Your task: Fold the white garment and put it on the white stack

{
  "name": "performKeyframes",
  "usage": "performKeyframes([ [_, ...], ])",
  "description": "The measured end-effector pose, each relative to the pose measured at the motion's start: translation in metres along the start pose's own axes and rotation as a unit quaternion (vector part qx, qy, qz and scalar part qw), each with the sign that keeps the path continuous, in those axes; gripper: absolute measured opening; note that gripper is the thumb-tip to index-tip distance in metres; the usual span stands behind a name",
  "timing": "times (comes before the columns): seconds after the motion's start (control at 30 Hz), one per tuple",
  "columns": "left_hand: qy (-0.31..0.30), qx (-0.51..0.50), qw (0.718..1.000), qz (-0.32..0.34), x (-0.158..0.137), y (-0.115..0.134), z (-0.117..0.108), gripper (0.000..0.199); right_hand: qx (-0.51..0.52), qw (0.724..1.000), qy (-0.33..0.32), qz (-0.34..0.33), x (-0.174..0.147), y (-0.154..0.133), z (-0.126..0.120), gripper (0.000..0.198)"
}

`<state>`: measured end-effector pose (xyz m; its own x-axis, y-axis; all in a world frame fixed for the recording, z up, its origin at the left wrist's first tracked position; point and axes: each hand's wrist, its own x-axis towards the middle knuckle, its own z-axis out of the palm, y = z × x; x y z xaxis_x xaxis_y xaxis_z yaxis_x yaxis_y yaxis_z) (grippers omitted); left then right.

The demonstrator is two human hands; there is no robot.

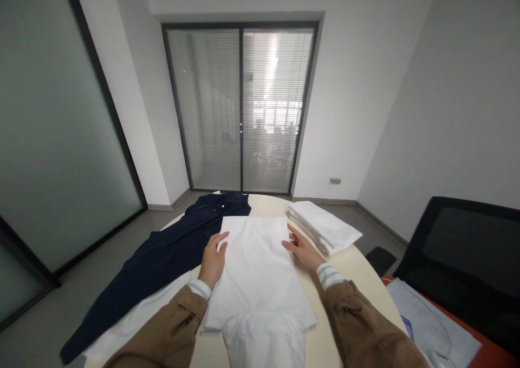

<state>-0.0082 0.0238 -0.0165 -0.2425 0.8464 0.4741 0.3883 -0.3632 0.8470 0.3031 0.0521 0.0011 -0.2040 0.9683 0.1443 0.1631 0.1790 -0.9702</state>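
A white shirt point(260, 270), partly folded, lies in front of me with its far edge straight and its near part bunched. My left hand point(213, 257) holds its left edge near the far corner, thumb and forefinger showing. On the opposite edge, my right hand point(303, 249) has its thumb over the cloth, with the other fingers partly hidden at the side. Dark navy clothing point(162, 260) is spread to the left of the shirt. A folded white stack of cloth point(325, 224) rests beyond my right hand.
Everything lies on a pale round-edged table point(365, 270). More white cloth point(142, 316) sticks out beneath the navy clothing. A black chair point(471, 243) stands at the right, near papers point(434, 314) on a red surface. Glass doors with blinds point(241, 113) are behind.
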Motion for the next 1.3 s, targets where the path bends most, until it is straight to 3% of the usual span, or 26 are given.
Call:
performKeyframes([
  [0.1,0.004,-0.006,1.0,-0.028,0.002,-0.005,0.001,0.033,-0.029,0.999,0.026,0.025,0.002,0.009,0.002,0.065],
  [0.23,-0.014,-0.02,0.999,-0.044,0.002,-0.003,0.003,0.036,-0.157,0.986,0.046,0.026,-0.001,0.009,0.0,0.041],
  [0.33,-0.048,-0.024,0.998,-0.033,0.0,0.001,0.006,0.043,-0.203,0.977,0.058,0.027,-0.002,0.004,-0.001,0.04],
  [0.47,-0.096,-0.008,0.995,-0.031,-0.004,0.004,0.01,0.058,-0.191,0.975,0.112,-0.005,0.003,0.004,-0.003,0.042],
  [0.63,-0.078,0.112,0.991,0.0,-0.01,0.022,-0.003,0.059,-0.245,0.964,0.1,0.016,0.0,0.007,-0.011,0.04],
  [0.73,-0.088,0.205,0.974,-0.047,-0.014,0.037,-0.016,0.063,-0.275,0.957,0.063,0.075,-0.007,0.003,-0.015,0.055],
  [0.83,-0.155,0.216,0.957,-0.116,-0.017,0.042,-0.024,0.069,-0.24,0.965,-0.01,0.103,-0.015,-0.004,-0.017,0.081],
  [0.93,-0.214,0.161,0.953,-0.144,-0.017,0.034,-0.026,0.063,-0.151,0.98,-0.107,0.073,-0.019,-0.011,-0.018,0.09],
  [1.03,-0.231,0.124,0.953,-0.151,-0.015,0.025,-0.028,0.05,-0.107,0.98,-0.159,0.049,-0.021,-0.017,-0.019,0.101],
  [1.17,-0.25,0.121,0.953,-0.125,-0.014,0.022,-0.031,0.043,-0.169,0.97,-0.143,0.103,-0.021,-0.018,-0.02,0.129],
  [1.3,-0.246,0.087,0.956,-0.137,-0.017,0.022,-0.025,0.055,-0.181,0.974,-0.096,0.091,-0.018,-0.01,-0.017,0.121],
])
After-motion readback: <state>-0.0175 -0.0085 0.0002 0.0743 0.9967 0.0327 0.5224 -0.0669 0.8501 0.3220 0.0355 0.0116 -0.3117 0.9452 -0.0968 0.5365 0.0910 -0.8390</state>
